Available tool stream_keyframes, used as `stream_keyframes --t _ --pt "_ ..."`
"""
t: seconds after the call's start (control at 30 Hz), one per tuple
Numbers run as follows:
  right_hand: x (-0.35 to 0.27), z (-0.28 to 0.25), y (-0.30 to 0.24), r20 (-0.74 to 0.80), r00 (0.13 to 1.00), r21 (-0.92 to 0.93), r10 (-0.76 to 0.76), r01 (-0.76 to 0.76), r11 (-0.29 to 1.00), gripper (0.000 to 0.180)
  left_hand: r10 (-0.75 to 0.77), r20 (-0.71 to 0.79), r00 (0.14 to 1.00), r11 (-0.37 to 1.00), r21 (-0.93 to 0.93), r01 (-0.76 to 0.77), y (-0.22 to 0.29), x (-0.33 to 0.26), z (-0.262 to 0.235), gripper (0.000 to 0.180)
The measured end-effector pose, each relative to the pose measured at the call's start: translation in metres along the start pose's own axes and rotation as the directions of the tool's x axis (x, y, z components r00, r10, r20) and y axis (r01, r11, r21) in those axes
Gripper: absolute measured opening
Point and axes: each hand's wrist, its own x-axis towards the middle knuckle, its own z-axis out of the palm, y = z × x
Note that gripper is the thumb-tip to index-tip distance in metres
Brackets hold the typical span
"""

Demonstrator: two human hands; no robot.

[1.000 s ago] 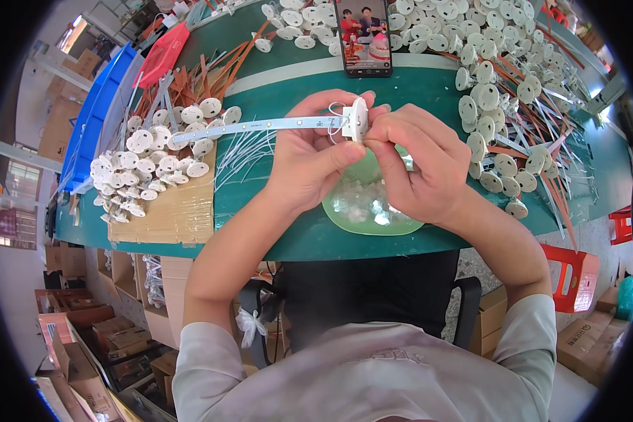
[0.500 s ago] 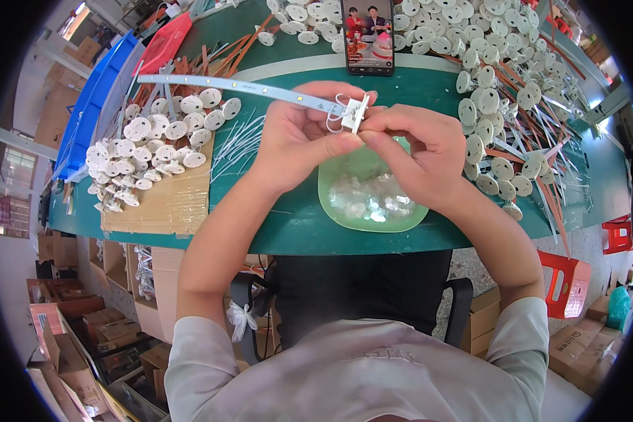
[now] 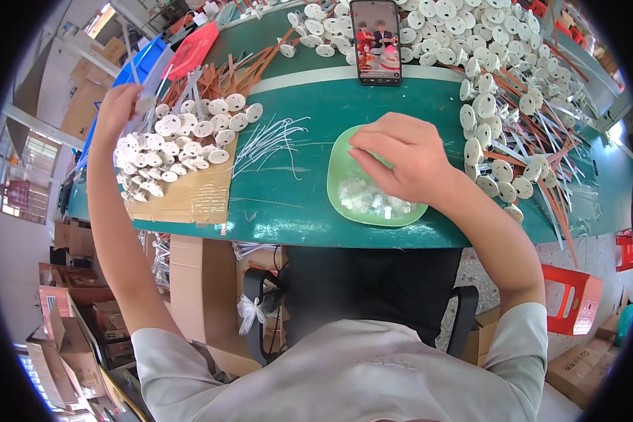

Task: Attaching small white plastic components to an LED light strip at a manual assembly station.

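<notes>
Out at the far left, my left hand is raised and closed around an LED strip. The narrow strip points up past the fingers, and its white round end piece shows blurred beside them. Below lies a heap of strips with white disc ends. My right hand hovers over a light green bowl, thumb and fingertips brought together; anything pinched between them is hidden. Small clear plastic pieces lie in the bowl.
Loose white wires lie between heap and bowl. Cardboard sits under the left heap. A phone stands at the back. More disc-ended strips pile up right. Blue and red trays stand far left.
My left hand has carried the LED strip from the middle to the far left. My right hand has let go of its end piece and moved down over the bowl.
</notes>
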Motion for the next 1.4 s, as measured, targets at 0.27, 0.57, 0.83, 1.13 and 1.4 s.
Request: stream_keyframes --t 0.27,0.57,0.83,1.13,1.4 --pt "-0.003 0.001 0.000 0.056 0.998 0.028 -0.032 0.031 0.999 0.019 0.303 -0.305 0.903 0.880 0.454 -0.142 -0.028 -0.015 0.065 0.033" --pt "-0.005 0.003 0.000 0.159 0.987 0.026 -0.018 0.014 1.000 0.018 0.353 -0.240 0.904 0.906 0.330 -0.266 0.001 -0.032 0.093 0.032" --pt "-0.008 0.005 0.003 0.200 0.980 0.042 -0.009 0.001 0.999 0.018 0.272 -0.144 0.951 0.955 0.160 -0.249 -0.023 -0.009 0.076 0.028" --pt "-0.003 0.004 0.002 0.244 0.970 0.036 -0.010 0.002 0.999 0.019 0.357 -0.188 0.915 0.796 0.573 -0.192 -0.007 0.051 0.013 0.034" --pt "-0.001 0.008 0.001 0.234 0.972 0.033 0.011 -0.019 0.999 0.020 0.158 0.011 0.987 0.759 0.638 -0.128 -0.025 0.129 0.047 0.032"
